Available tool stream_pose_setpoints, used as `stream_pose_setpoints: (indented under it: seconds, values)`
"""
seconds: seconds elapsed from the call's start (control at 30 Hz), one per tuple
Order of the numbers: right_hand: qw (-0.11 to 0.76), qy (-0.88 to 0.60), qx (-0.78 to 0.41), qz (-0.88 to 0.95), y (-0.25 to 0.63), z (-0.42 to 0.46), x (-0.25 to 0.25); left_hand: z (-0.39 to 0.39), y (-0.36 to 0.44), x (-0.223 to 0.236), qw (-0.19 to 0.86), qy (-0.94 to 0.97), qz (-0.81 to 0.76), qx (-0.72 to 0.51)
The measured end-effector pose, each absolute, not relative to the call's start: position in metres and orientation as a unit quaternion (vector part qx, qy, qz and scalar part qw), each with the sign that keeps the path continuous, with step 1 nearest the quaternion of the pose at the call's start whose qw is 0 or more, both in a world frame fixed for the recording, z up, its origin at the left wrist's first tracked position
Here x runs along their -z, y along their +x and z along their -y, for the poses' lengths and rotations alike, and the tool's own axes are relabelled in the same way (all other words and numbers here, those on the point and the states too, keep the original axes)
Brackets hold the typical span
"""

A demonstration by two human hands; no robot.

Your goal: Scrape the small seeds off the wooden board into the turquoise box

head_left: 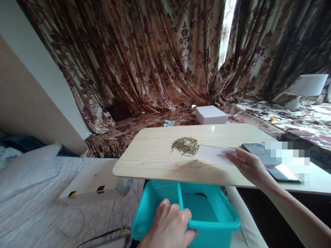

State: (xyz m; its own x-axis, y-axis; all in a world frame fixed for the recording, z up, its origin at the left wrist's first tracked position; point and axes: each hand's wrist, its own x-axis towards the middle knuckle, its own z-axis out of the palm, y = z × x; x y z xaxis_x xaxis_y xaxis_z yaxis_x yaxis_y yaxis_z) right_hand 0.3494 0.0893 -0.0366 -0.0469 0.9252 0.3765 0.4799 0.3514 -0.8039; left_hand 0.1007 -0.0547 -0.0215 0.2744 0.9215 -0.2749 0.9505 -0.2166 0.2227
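My left hand [170, 224] is closed around the near rim of a turquoise plastic bin [209, 232], where its divider meets the edge. The bin has two compartments and sits below the front edge of a light wooden tabletop [144, 158]. Pinched in my right hand [245, 162] is a white card [212, 153], its far end at the right side of a loose pile of mixed greenish and dark small grains [185, 146]. A few grains lie scattered around the pile. Dark bits [200, 195] rest in the bin's right compartment.
A phone or tablet [269, 162] lies on the tabletop beyond my right wrist, partly blurred out. Behind the table stands a white box [211, 114]. A white case [93, 182] is on the bed at left, with cables [103, 236] nearby. A lamp [307, 86] stands far right.
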Motion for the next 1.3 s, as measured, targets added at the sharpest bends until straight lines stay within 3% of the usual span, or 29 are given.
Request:
stream_pose_setpoints:
  seconds: [1.3]
  values:
    - [0.442,-0.472,-0.355,0.675,0.342,-0.077,0.029,0.055,0.104,0.014,0.169,0.782,-0.598,0.041]
